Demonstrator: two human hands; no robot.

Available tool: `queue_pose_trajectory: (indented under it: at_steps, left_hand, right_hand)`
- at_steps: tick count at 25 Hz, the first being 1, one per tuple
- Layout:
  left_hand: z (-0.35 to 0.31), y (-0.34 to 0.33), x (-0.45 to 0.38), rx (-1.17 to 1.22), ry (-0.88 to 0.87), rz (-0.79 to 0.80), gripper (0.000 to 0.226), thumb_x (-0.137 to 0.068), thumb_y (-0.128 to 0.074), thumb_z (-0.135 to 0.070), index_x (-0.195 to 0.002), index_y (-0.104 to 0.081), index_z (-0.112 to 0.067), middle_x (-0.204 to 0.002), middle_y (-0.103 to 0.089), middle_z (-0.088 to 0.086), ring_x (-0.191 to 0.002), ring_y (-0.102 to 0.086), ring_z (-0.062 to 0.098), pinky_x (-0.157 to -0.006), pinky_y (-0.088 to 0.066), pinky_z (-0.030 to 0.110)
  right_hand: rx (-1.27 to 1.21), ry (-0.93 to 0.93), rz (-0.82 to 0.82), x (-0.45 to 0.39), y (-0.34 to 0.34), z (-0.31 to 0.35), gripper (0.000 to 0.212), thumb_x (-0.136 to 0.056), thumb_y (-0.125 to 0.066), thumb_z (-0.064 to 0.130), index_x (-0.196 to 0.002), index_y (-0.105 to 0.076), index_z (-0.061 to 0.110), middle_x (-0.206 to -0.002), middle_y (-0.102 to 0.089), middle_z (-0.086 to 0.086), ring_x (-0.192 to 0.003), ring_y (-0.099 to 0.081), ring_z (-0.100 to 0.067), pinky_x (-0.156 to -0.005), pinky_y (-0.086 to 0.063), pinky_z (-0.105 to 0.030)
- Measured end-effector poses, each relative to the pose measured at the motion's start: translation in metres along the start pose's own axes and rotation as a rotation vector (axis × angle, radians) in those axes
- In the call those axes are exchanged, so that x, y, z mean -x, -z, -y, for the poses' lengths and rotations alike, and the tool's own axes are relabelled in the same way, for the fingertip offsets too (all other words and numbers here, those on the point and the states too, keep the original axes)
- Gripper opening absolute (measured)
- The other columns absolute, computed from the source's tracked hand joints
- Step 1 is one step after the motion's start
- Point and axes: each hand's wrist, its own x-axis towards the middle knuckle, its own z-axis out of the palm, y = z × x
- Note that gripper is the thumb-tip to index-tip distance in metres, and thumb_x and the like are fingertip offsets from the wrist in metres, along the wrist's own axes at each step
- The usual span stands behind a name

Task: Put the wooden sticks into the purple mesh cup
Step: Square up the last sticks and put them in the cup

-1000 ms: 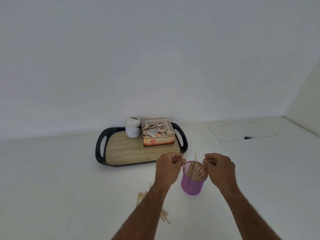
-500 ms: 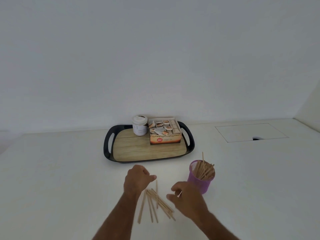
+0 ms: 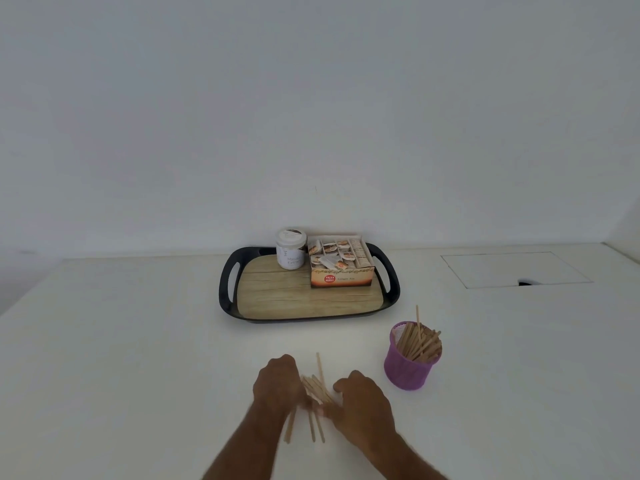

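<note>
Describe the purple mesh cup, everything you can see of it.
The purple mesh cup is a short round holder with perforated walls, metal or plastic by its look, and an open top. It stands upright on the white table, in front of the black tray's right end and apart from it. Many wooden sticks lean inside it, one poking well above the rim. Neither hand touches it; the right hand is nearest.

two bare forearms – no sleeves, no watch or bands at the wrists, left hand (image 3: 277, 386) and right hand (image 3: 363, 403) ungloved, no rings visible – fingers (image 3: 341, 386) motion-blurred
</note>
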Motion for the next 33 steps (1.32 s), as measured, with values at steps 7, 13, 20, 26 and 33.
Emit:
queue_pose_trajectory:
  at_steps: [7, 13, 20, 26, 33]
  left_hand:
    - [0.002, -0.001, -0.007, 0.059, 0.056, 0.01, 0.034, -0.061, -0.087, -0.019, -0.079, -0.059, -0.015, -0.081, -0.073, 0.002, -0.075, -0.073, 0.02, -0.075, -0.062, 0.031]
    - [0.004, -0.001, -0.007, 0.14, 0.071, 0.058, 0.029, -0.064, -0.086, -0.016, -0.088, -0.07, -0.009, -0.07, -0.069, -0.001, -0.068, -0.071, 0.016, -0.066, -0.059, 0.024]
    - [0.007, -0.003, -0.006, 0.189, 0.088, 0.086, 0.025, -0.059, -0.077, -0.01, -0.083, -0.073, -0.006, -0.075, -0.075, 0.006, -0.066, -0.074, 0.02, -0.066, -0.064, 0.034]
    - [0.005, -0.002, -0.004, 0.172, 0.071, 0.069, 0.027, -0.06, -0.07, -0.011, -0.087, -0.07, -0.008, -0.08, -0.074, 0.005, -0.071, -0.073, 0.019, -0.07, -0.063, 0.03]
    - [0.003, 0.002, -0.007, 0.321, 0.038, 0.009, 0.017, -0.065, -0.071, -0.009, -0.081, -0.072, -0.004, -0.074, -0.074, 0.005, -0.066, -0.073, 0.019, -0.069, -0.064, 0.032]
  right_hand:
    - [0.004, -0.024, -0.05, -0.005, -0.003, 0.0, 0.023, -0.086, -0.057, 0.037, -0.096, -0.071, 0.021, -0.095, -0.065, 0.005, -0.088, -0.059, -0.012, -0.075, -0.044, -0.023]
    - [-0.054, -0.089, -0.012, -0.013, 0.004, -0.002, 0.016, -0.082, -0.068, 0.029, -0.094, -0.072, 0.019, -0.083, -0.063, 0.005, -0.07, -0.053, -0.008, -0.061, -0.041, -0.013]
    - [-0.083, -0.13, 0.032, -0.015, 0.009, -0.005, 0.017, -0.08, -0.069, 0.022, -0.095, -0.075, 0.017, -0.096, -0.073, 0.002, -0.075, -0.06, -0.01, -0.072, -0.049, -0.019]
    - [-0.1, -0.17, 0.07, -0.015, 0.007, -0.006, 0.02, -0.082, -0.063, 0.018, -0.098, -0.075, 0.014, -0.098, -0.074, 0.0, -0.09, -0.069, -0.014, -0.075, -0.052, -0.022]
    - [-0.122, -0.152, 0.069, -0.014, 0.01, -0.006, 0.019, -0.085, -0.054, 0.017, -0.093, -0.071, 0.015, -0.093, -0.069, 0.0, -0.08, -0.06, -0.013, -0.072, -0.049, -0.022]
